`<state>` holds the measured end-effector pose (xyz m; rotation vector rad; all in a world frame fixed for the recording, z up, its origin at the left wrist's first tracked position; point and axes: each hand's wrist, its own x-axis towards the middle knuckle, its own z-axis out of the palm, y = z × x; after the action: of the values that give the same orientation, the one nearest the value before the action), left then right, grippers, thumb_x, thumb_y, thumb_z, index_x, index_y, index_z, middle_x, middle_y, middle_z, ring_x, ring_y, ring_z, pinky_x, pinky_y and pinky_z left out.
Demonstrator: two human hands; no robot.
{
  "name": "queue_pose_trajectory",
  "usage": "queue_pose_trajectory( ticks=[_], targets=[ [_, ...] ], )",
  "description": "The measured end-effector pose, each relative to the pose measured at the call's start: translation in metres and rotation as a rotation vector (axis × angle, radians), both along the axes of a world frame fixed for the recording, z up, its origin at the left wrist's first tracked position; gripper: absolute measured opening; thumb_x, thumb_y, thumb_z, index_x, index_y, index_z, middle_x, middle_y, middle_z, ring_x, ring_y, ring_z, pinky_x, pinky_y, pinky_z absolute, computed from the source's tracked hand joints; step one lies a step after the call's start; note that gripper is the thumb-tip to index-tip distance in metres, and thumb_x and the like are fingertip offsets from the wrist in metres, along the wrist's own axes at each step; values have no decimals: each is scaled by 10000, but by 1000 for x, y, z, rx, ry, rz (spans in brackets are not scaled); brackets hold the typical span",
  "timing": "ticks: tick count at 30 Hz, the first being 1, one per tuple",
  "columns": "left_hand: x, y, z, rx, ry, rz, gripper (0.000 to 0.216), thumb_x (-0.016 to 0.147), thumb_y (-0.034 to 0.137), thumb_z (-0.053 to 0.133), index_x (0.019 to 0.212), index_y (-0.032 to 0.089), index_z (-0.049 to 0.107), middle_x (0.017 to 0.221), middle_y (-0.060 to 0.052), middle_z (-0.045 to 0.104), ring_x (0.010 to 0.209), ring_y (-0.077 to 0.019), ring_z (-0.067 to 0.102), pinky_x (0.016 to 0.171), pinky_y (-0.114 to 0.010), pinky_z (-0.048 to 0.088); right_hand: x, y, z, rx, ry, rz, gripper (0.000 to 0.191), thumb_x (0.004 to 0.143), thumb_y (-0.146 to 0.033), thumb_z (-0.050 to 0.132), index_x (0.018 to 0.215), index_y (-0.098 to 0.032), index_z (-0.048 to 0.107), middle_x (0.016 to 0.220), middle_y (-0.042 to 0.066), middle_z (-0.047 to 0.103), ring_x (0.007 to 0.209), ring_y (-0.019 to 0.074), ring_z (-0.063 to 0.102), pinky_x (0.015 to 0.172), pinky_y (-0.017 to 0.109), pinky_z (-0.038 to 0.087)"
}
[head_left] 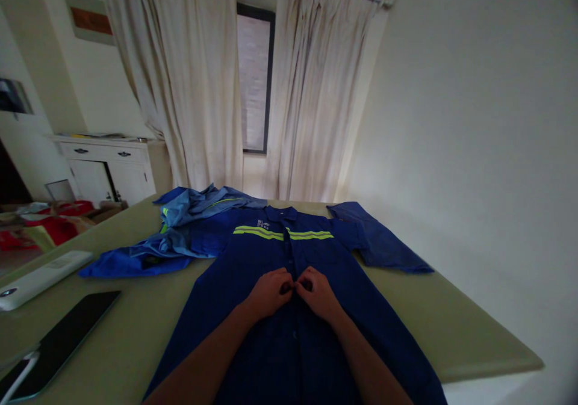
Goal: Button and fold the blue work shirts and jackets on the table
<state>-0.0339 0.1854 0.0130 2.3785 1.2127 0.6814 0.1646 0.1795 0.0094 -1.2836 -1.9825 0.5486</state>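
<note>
A dark blue work shirt (316, 254) lies spread out front up, its collar toward the window and a yellow-green reflective stripe across the chest. Both hands meet at its front placket, below the stripe. My left hand (271, 292) pinches the placket edge from the left. From the right, my right hand (315, 292) pinches the same spot, its fingertips almost touching the left ones. Whatever button lies between the fingers is hidden. Lower down the placket, a small button (295, 334) shows.
Crumpled blue clothing (189, 212) lies at the table's far left. A white device (45, 278) and a black phone (63, 339) with a white cable rest on the left. The table (478, 333) ends near the wall at right. A white cabinet (112, 167) stands behind.
</note>
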Motion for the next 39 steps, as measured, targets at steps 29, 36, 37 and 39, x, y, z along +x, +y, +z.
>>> queue_pose_trajectory(
  ticks=[29, 36, 37, 39],
  targets=[
    [-3, 6, 1, 22, -35, -80, 112, 822, 177, 629, 927, 208, 649, 906, -12, 663, 812, -174, 619, 720, -292, 437, 3, 1, 2, -7, -58, 60, 63, 836, -113, 748, 842, -173, 731, 888, 0, 572, 696, 101, 550, 666, 245, 417],
    [-3, 7, 1, -15, -56, -47, 112, 798, 174, 659, 903, 210, 671, 863, -5, 678, 785, -171, 627, 692, -281, 441, 2, -1, 1, 58, -82, 55, 66, 816, -124, 749, 838, -173, 711, 896, 1, 574, 699, 104, 539, 666, 248, 408],
    [-3, 7, 1, -17, -53, -36, 107, 795, 182, 667, 899, 209, 675, 858, -5, 681, 777, -170, 628, 683, -281, 437, 2, -1, 1, 64, -84, 54, 68, 811, -122, 748, 829, -174, 709, 892, 1, 578, 702, 105, 541, 668, 248, 409],
    [-2, 5, 3, -26, -43, -13, 98, 793, 194, 675, 890, 209, 683, 844, -3, 682, 756, -167, 626, 663, -279, 428, 2, 0, 1, 66, -86, 48, 60, 819, -126, 736, 807, -178, 709, 873, 1, 584, 704, 108, 544, 670, 248, 409]
  ],
)
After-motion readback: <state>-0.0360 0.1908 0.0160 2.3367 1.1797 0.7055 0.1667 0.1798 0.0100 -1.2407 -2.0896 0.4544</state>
